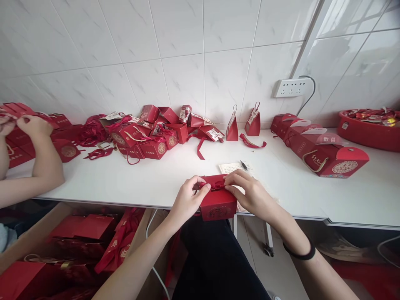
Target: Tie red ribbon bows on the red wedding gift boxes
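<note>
A red gift box (218,207) with a dark round pattern on its front sits at the table's front edge, between my hands. Across its top runs a dark red ribbon (216,185), bunched in the middle. My left hand (191,195) pinches the ribbon's left side between thumb and fingers. On the other side, my right hand (246,189) has its fingertips closed on the ribbon's right part. Just behind the box lies an open notebook (231,167) with a black pen (244,165) on it, partly covered by my right hand.
Several red boxes (153,148) are heaped at the back. Two upright red packets (252,122) stand by the wall. More boxes (334,156) line the right, near a red basin (359,135). Another person's arms (46,166) work at left, above a carton (145,227) of red packaging.
</note>
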Tool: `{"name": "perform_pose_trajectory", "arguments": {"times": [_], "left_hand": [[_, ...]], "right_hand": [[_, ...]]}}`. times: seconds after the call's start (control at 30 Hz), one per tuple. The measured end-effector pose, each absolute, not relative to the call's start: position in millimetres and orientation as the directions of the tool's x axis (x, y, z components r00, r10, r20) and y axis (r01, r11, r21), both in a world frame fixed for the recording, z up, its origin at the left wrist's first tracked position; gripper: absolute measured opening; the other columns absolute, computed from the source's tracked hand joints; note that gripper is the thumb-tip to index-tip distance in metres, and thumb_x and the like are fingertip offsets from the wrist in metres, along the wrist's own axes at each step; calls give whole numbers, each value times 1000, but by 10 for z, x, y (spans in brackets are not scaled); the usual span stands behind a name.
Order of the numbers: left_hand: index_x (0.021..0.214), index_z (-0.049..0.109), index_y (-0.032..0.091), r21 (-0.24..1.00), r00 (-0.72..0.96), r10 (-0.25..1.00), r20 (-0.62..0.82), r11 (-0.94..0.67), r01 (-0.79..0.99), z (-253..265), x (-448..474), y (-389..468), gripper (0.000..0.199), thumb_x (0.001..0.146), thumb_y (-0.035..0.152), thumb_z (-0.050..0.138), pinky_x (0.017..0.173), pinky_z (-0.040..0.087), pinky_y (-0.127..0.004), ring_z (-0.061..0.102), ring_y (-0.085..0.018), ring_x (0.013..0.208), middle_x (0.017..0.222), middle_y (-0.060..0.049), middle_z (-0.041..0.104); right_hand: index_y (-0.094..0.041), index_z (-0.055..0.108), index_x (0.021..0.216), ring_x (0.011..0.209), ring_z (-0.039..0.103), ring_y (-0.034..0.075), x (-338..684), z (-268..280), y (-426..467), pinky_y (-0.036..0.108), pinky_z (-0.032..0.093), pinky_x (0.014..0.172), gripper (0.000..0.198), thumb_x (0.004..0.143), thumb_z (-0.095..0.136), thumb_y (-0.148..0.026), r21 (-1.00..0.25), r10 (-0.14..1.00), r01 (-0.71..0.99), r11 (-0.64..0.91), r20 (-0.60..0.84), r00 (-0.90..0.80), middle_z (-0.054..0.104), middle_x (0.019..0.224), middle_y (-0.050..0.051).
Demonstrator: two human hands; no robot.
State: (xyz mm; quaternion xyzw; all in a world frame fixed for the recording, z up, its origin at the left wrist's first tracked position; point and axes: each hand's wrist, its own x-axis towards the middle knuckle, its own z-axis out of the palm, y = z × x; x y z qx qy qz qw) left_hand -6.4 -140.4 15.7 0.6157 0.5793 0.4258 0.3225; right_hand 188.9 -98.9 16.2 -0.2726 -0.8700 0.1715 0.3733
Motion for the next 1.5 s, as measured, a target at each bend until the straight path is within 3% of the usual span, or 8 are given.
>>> {"name": "perform_pose_trajectory", "arguments": {"times": [0.13, 0.27, 0.47, 0.73, 0.87, 1.0, 1.27, 1.5], "left_hand": [[76, 54, 19, 886, -59, 984, 169, -126, 445, 168, -32, -1423, 22, 84, 39, 50, 69, 45, -28, 57, -17, 77, 80, -1, 59], [73, 54, 20, 861, -101, 972, 214, -139, 489, 146, -13, -1422, 21, 84, 38, 50, 75, 44, -30, 56, -17, 81, 82, -1, 56], [72, 53, 20, 875, -124, 960, 249, -168, 455, 92, -23, -1438, 16, 82, 31, 51, 82, 43, -29, 56, -18, 89, 90, -2, 57], [70, 51, 19, 869, -119, 945, 304, -224, 441, 47, -15, -1462, 14, 82, 27, 51, 81, 43, -28, 55, -17, 91, 91, -3, 56], [68, 49, 19, 871, -126, 942, 312, -230, 434, 51, 12, -1497, 15, 82, 27, 51, 80, 43, -27, 54, -16, 90, 90, -3, 53], [68, 49, 19, 867, -125, 941, 316, -233, 440, 44, 38, -1519, 16, 81, 27, 52, 80, 42, -29, 53, -17, 90, 90, -3, 52], [69, 45, 19, 905, -141, 955, 260, -190, 379, -1, 39, -1523, 17, 81, 28, 52, 73, 39, -27, 48, -14, 78, 80, 0, 45], [66, 39, 19, 969, -18, 997, 71, -64, 237, 46, -61, -1500, 28, 84, 38, 49, 61, 30, -24, 36, -10, 63, 67, 4, 37]], "right_hand": [[-20, 52, 98, 85, 57, 19, 1872, 148, -1016, 34, 51, 76, 9, 89, 53, -22, -501, 597, 345, 794, 536, -597, 53, 97, 8], [-18, 55, 93, 87, 57, 18, 1836, 143, -1022, 32, 51, 77, 12, 93, 43, -17, -424, 531, 328, 844, 583, -615, 51, 99, 9], [-18, 56, 95, 82, 60, 15, 1940, 129, -989, 27, 53, 67, 23, 93, 35, -10, -300, 436, 317, 900, 619, -653, 49, 106, 12], [-19, 56, 97, 98, 57, 20, 2092, 50, -991, 33, 52, 78, 21, 93, 37, -14, -213, 408, 361, 908, 648, -643, 49, 109, 13], [-17, 53, 86, 72, 55, 17, 2067, 94, -1124, 29, 47, 63, 18, 92, 45, -32, -429, 631, 476, 768, 636, -444, 55, 81, 7], [-19, 43, 63, 49, 40, 11, 1955, 139, -1234, 24, 34, 48, 45, 95, 30, -46, -694, 873, 543, 472, 283, -398, 46, 54, -1], [-20, 38, 60, 49, 34, 11, 1760, 92, -1156, 24, 24, 46, 46, 81, 46, -60, -834, 942, 468, 293, 168, -291, 39, 52, -3], [-18, 41, 65, 59, 38, 11, 1806, -16, -1103, 23, 31, 54, 42, 80, 54, -55, -993, 902, 86, 86, 41, -430, 44, 64, -2]]}}
